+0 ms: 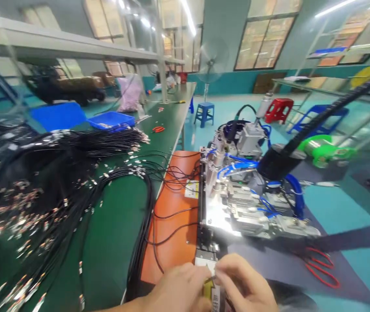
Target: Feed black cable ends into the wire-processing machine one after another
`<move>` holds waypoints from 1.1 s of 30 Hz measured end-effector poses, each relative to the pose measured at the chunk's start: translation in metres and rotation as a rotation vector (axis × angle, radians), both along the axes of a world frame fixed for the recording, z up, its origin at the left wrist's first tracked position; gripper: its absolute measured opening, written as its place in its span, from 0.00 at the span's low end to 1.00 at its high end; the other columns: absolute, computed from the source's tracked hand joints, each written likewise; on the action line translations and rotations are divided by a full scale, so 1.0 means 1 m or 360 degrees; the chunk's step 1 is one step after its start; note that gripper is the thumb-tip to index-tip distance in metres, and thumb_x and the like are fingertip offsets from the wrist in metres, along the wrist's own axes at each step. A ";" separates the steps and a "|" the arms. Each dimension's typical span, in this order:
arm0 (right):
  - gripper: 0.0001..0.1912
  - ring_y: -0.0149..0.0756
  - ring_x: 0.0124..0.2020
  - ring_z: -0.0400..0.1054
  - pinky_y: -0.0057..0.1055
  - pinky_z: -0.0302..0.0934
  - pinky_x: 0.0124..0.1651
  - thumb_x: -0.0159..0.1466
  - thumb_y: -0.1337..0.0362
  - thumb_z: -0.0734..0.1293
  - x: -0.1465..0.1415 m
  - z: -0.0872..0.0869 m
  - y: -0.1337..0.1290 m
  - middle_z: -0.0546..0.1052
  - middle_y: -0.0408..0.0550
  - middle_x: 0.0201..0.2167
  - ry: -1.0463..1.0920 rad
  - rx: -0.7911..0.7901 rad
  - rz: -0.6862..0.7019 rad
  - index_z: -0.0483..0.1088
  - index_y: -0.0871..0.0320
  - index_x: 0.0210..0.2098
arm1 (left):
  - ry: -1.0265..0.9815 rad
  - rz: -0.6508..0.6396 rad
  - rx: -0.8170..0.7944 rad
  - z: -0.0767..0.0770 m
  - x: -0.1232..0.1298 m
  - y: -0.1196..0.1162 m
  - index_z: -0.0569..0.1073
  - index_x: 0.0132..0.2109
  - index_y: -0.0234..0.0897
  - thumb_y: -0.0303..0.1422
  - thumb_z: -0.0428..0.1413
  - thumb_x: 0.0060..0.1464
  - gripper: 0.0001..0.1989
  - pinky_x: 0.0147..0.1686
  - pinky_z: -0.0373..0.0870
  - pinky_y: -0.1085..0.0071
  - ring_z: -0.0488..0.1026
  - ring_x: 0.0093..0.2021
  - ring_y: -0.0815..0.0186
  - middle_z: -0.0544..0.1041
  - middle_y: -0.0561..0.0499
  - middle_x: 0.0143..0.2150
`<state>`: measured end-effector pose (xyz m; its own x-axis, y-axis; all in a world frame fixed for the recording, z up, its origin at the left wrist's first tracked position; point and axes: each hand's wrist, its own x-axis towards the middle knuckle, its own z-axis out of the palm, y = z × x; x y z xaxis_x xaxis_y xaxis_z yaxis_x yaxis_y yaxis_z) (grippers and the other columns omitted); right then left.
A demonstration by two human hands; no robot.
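Observation:
Both hands meet at the bottom centre, at a small metal fixture [205, 260] on the machine's near end. My left hand [183, 288] has its fingers pinched together beside a yellow part [208, 289]. Just right of it, my right hand [245, 284] is closed, thumb and fingertips together at the same spot. Whatever lies between the fingertips is too small to name. Black cables [144, 242] run over the orange board [168, 242] left of the machine.
Cable bundles [57, 173] cover much of the green table [116, 216] at left. The machine [246, 190] with blue tubes stands ahead at right, a black hose [334, 108] above it. Red-handled scissors [323, 266] lie at right. Orange-handled pliers [158, 129] lie farther back.

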<state>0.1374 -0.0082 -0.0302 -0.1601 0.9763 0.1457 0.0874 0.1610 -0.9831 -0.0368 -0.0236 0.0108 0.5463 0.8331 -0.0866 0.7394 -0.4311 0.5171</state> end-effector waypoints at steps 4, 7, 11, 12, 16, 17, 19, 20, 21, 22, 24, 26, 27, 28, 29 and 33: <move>0.04 0.35 0.25 0.71 0.25 0.66 0.28 0.56 0.63 0.70 0.003 0.004 0.003 0.74 0.44 0.26 0.0252 -0.0484 -0.0092 0.73 0.56 0.30 | -0.0228 -0.0034 -0.0113 0.012 -0.004 0.017 0.68 0.42 0.40 0.30 0.41 0.63 0.11 0.31 0.66 0.76 0.71 0.31 0.67 0.76 0.52 0.33; 0.02 0.35 0.26 0.71 0.26 0.66 0.29 0.56 0.68 0.69 0.003 0.004 0.002 0.76 0.44 0.26 0.0197 -0.0628 -0.0106 0.72 0.57 0.30 | -0.0247 -0.0029 -0.0169 0.011 -0.006 0.022 0.68 0.40 0.40 0.31 0.42 0.62 0.10 0.31 0.66 0.74 0.71 0.31 0.65 0.75 0.51 0.33; 0.04 0.35 0.31 0.71 0.27 0.65 0.36 0.57 0.71 0.68 -0.001 0.010 0.007 0.76 0.44 0.28 0.0023 -0.0364 -0.0210 0.73 0.56 0.30 | -0.0344 0.0189 -0.0385 0.004 0.007 0.025 0.63 0.50 0.41 0.31 0.43 0.61 0.11 0.34 0.65 0.72 0.73 0.37 0.63 0.75 0.50 0.39; 0.04 0.34 0.31 0.71 0.27 0.65 0.36 0.57 0.70 0.68 -0.001 0.011 0.009 0.76 0.44 0.29 0.0041 -0.0363 -0.0223 0.73 0.56 0.31 | -0.0367 0.0223 -0.0499 0.005 0.011 0.028 0.62 0.50 0.42 0.31 0.42 0.62 0.11 0.33 0.65 0.73 0.73 0.36 0.64 0.75 0.50 0.38; 0.07 0.35 0.31 0.73 0.28 0.66 0.36 0.58 0.64 0.69 0.007 0.015 0.018 0.77 0.46 0.30 0.0294 -0.0661 -0.0213 0.71 0.56 0.37 | -0.0480 0.0302 -0.0873 0.017 0.017 0.045 0.64 0.45 0.42 0.34 0.41 0.63 0.09 0.27 0.60 0.76 0.69 0.29 0.67 0.72 0.54 0.32; 0.08 0.35 0.30 0.73 0.29 0.66 0.36 0.59 0.62 0.68 0.010 0.015 0.019 0.77 0.46 0.30 0.0357 -0.0737 -0.0192 0.70 0.56 0.37 | -0.0507 0.0320 -0.0932 0.020 0.017 0.049 0.65 0.44 0.42 0.35 0.42 0.63 0.09 0.27 0.59 0.76 0.67 0.29 0.68 0.71 0.54 0.31; 0.09 0.35 0.29 0.72 0.29 0.66 0.35 0.60 0.58 0.67 0.016 0.016 0.021 0.76 0.46 0.28 0.0421 -0.0828 -0.0136 0.70 0.57 0.36 | -0.0541 0.0340 -0.1017 0.022 0.015 0.054 0.67 0.41 0.41 0.37 0.43 0.63 0.10 0.24 0.57 0.77 0.64 0.27 0.69 0.68 0.55 0.27; 0.10 0.34 0.28 0.71 0.29 0.65 0.35 0.61 0.57 0.66 0.017 0.016 0.022 0.76 0.46 0.27 0.0425 -0.0846 -0.0104 0.71 0.58 0.34 | -0.0552 0.0346 -0.1048 0.022 0.014 0.055 0.67 0.40 0.41 0.37 0.43 0.63 0.10 0.22 0.55 0.77 0.62 0.26 0.69 0.66 0.56 0.26; 0.10 0.33 0.28 0.71 0.29 0.64 0.34 0.61 0.57 0.66 0.018 0.017 0.022 0.75 0.46 0.27 0.0415 -0.0853 -0.0076 0.71 0.58 0.33 | -0.0568 0.0345 -0.1073 0.021 0.014 0.055 0.67 0.40 0.41 0.38 0.43 0.63 0.11 0.22 0.54 0.77 0.61 0.26 0.69 0.65 0.56 0.26; 0.10 0.33 0.27 0.70 0.28 0.64 0.34 0.61 0.57 0.66 0.018 0.017 0.022 0.75 0.46 0.26 0.0402 -0.0854 -0.0055 0.71 0.59 0.32 | -0.0590 0.0347 -0.1089 0.020 0.014 0.055 0.67 0.40 0.40 0.38 0.43 0.63 0.11 0.21 0.54 0.78 0.60 0.25 0.69 0.64 0.56 0.25; 0.10 0.32 0.27 0.68 0.27 0.62 0.32 0.61 0.58 0.66 0.015 0.017 0.023 0.74 0.45 0.25 0.0379 -0.0850 -0.0031 0.71 0.59 0.31 | -0.0643 0.0371 -0.1106 0.018 0.014 0.054 0.67 0.40 0.40 0.38 0.43 0.62 0.11 0.21 0.54 0.78 0.60 0.25 0.69 0.64 0.56 0.25; 0.09 0.31 0.26 0.66 0.26 0.60 0.31 0.61 0.60 0.66 0.012 0.016 0.023 0.72 0.43 0.23 0.0346 -0.0835 -0.0019 0.70 0.59 0.30 | -0.0681 0.0424 -0.1108 0.016 0.014 0.052 0.68 0.40 0.40 0.38 0.45 0.61 0.10 0.21 0.54 0.78 0.60 0.25 0.69 0.64 0.56 0.24; 0.08 0.31 0.25 0.65 0.26 0.59 0.30 0.60 0.60 0.67 0.011 0.016 0.023 0.71 0.42 0.23 0.0327 -0.0827 -0.0015 0.69 0.59 0.29 | -0.0688 0.0446 -0.1113 0.014 0.014 0.051 0.68 0.41 0.40 0.38 0.45 0.61 0.10 0.21 0.54 0.78 0.60 0.25 0.69 0.64 0.56 0.24; 0.08 0.30 0.25 0.64 0.26 0.59 0.30 0.60 0.61 0.67 0.010 0.015 0.023 0.70 0.42 0.22 0.0309 -0.0820 -0.0012 0.69 0.59 0.28 | -0.0690 0.0462 -0.1118 0.012 0.014 0.050 0.68 0.41 0.40 0.38 0.46 0.61 0.10 0.21 0.54 0.77 0.59 0.25 0.69 0.64 0.56 0.24; 0.08 0.30 0.24 0.63 0.26 0.58 0.29 0.60 0.61 0.66 0.009 0.014 0.023 0.69 0.41 0.22 0.0290 -0.0814 -0.0011 0.68 0.59 0.28 | -0.0686 0.0472 -0.1125 0.010 0.013 0.049 0.68 0.41 0.40 0.38 0.46 0.61 0.10 0.21 0.54 0.77 0.59 0.25 0.69 0.64 0.56 0.25; 0.09 0.30 0.24 0.60 0.26 0.55 0.29 0.61 0.62 0.66 0.010 0.014 0.023 0.67 0.40 0.21 0.0244 -0.0808 -0.0025 0.67 0.59 0.27 | -0.0623 0.0472 -0.1093 0.005 0.012 0.048 0.67 0.42 0.42 0.40 0.45 0.61 0.11 0.24 0.56 0.76 0.59 0.27 0.69 0.63 0.56 0.28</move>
<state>0.1478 0.0146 -0.0166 -0.1588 0.9322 -0.3254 -0.0646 -0.3387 -0.9387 -0.0250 0.0241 0.0161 0.4093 0.7782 -0.4764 0.4850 0.2568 0.8360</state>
